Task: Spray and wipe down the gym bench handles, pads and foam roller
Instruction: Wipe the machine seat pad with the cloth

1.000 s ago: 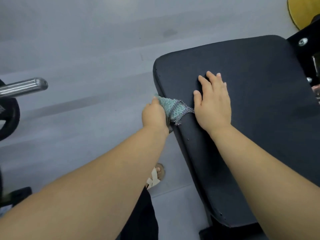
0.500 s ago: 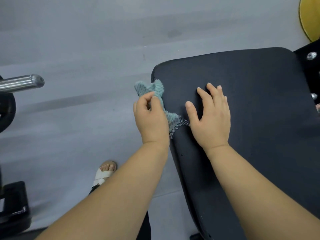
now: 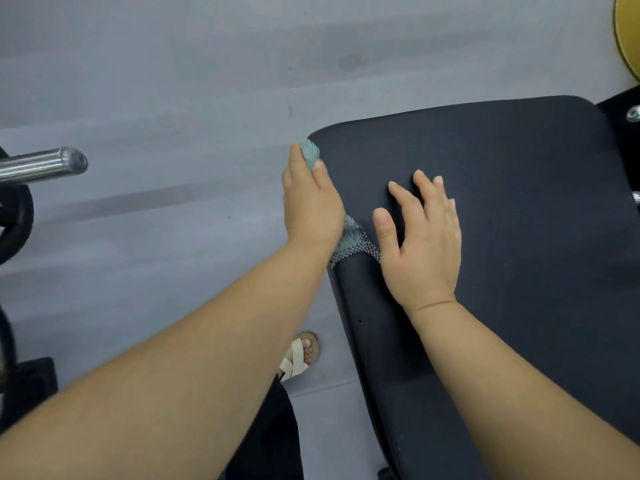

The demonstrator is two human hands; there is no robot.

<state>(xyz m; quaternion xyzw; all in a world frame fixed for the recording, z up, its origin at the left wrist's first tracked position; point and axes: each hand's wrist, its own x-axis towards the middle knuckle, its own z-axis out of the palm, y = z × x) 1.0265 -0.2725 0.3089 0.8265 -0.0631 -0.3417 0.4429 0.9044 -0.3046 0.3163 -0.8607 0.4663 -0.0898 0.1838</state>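
Steel bar [image 3: 41, 168]: far left, well apart from the work. Left grip [image 3: 311, 199]: clasps teal cloth [image 3: 310, 155] and presses it against the left edge of the black pad [image 3: 519, 202] near its far corner, probably to wipe that side. The cloth's tail trails back beside the wrist. Right grip [image 3: 422, 237]: released, fingers spread flat on the pad top, apparently bracing.
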